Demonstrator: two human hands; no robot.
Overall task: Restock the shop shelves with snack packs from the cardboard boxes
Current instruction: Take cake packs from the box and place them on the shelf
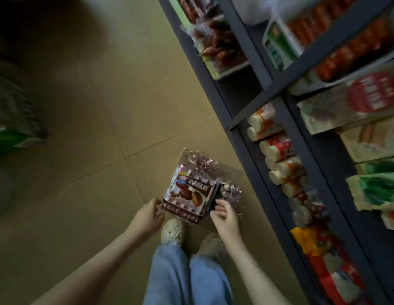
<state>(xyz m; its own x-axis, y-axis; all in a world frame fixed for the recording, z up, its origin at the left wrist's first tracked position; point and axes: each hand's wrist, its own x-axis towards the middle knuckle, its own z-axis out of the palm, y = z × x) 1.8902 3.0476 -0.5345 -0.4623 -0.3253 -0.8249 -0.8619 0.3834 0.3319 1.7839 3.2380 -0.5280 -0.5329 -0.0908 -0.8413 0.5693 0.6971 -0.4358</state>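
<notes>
Looking down in the head view, the left hand (150, 214) pinches the brown snack pack (187, 195) at its lower-left corner and the right hand (224, 215) curls on its right edge, above the shoes (172, 231). Crowded dark shelves (239, 142) stand just to the right, and a green-white bag (13, 139) lies well to the left.

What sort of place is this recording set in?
Most likely a small shop aisle: dark metal shelving holds tight rows of packaged snacks, the floor is tiled, and the left hand and right hand hold a snack pack.
</notes>
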